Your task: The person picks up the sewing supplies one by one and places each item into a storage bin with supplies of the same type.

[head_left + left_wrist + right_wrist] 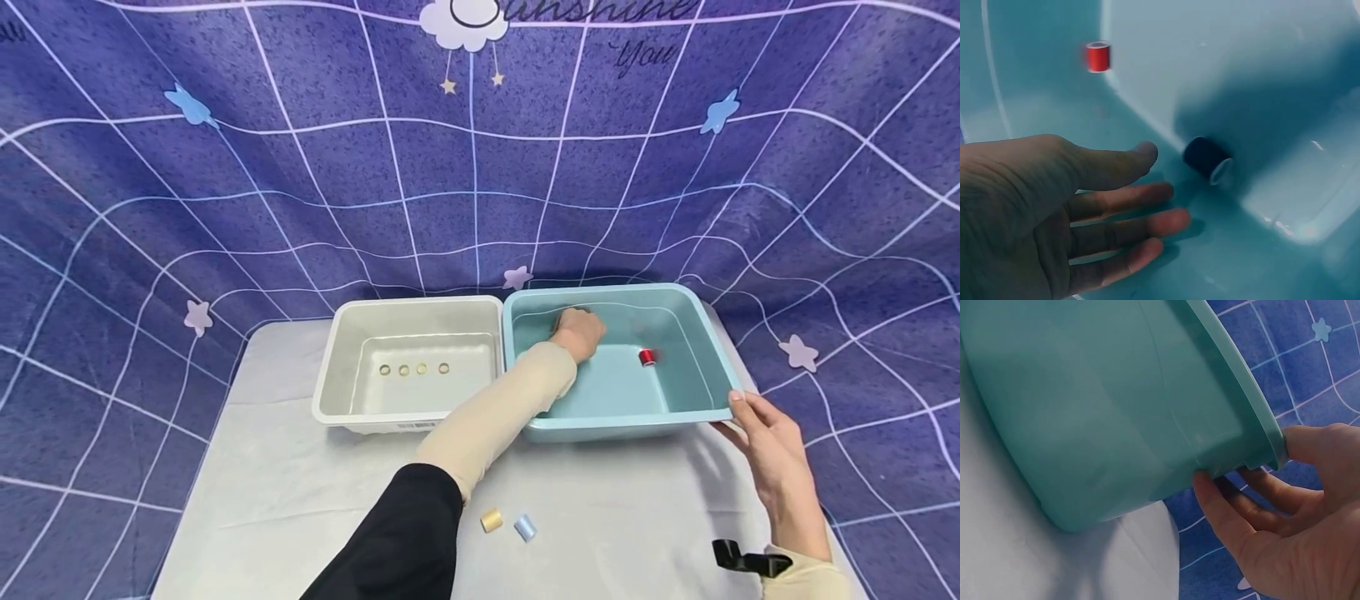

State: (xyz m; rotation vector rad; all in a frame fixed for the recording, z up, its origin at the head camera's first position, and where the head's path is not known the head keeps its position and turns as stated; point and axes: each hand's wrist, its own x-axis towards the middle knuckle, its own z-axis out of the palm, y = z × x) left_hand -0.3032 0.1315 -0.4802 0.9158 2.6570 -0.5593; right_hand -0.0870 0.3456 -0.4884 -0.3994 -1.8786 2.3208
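In the head view my left hand [579, 332] reaches down inside the teal plastic bin [611, 423], by its left end. The left wrist view shows this hand [1054, 212] with fingers loosely extended and nothing in them, the tips just short of a dark navy thread spool [1205, 159] on the bin's floor. A red thread spool [647, 357] lies farther right in the same bin. My right hand [776, 446] grips the bin's front right corner, thumb at the rim and fingers underneath, as the right wrist view [1297, 512] also shows.
A white bin [408, 304] stands against the teal bin's left side, with several small pale ring-like pieces [403, 370] lined up on its floor. A yellow spool [491, 521] and a light blue spool [525, 527] lie on the white-covered table [600, 492]. A patterned blue curtain [450, 167] hangs behind.
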